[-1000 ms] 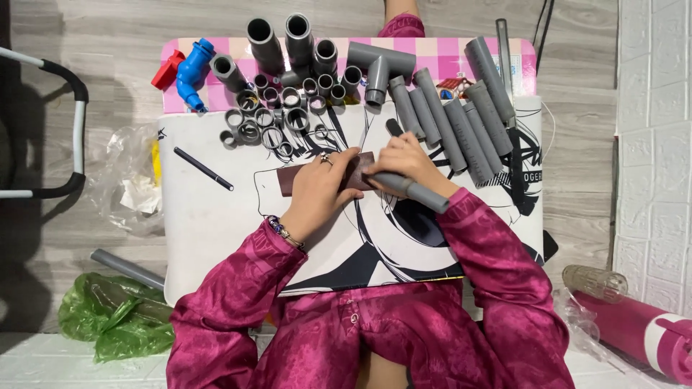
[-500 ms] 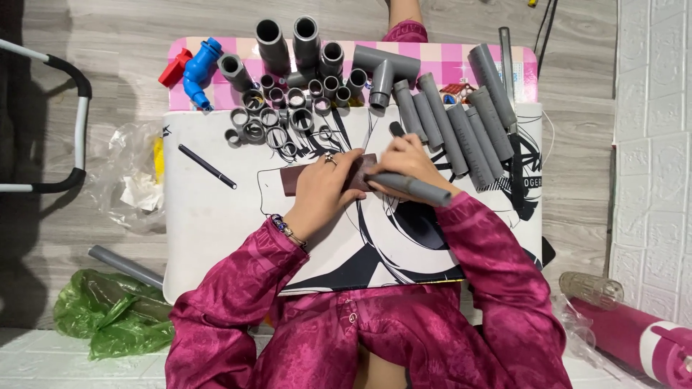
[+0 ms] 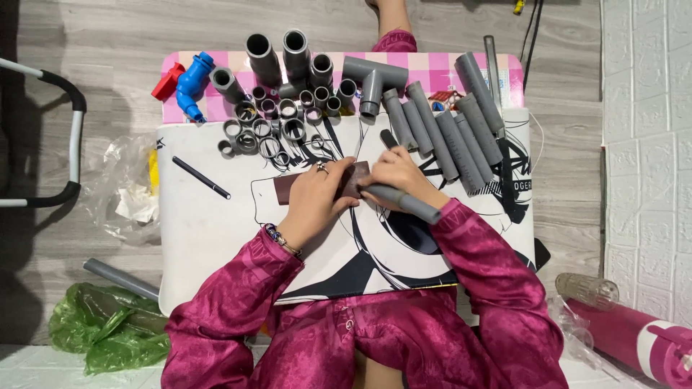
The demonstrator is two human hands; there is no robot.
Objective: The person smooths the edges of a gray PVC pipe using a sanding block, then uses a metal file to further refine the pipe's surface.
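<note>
The grey pipe is lying slantwise across the white printed board, its near end pointing toward the person's right sleeve and its far end tucked under the right hand. That far end is meeting a dark brown sheet, seemingly sandpaper, which is lying flat on the board just under the left hand. The step in hand looks like rubbing or smoothing the pipe's end on the sheet. Judging from this, the next move is calling for steady downward pressure on the sheet and a firm grip on the pipe, so that neither slips on the smooth board.

The right hand is curling closed around the pipe, knuckles up, wrist bending inward. The left hand is pressing down on the sheet with fingers together and fairly flat, gripping nothing; a ring and a beaded bracelet are showing on it. Both forearms, in magenta sleeves, are angling in toward the middle.

Beyond the fingertips, short pipe rings are clustering; beyond the right hand a row of longer pipes is lying. Left of the left hand a black pen is resting.
</note>
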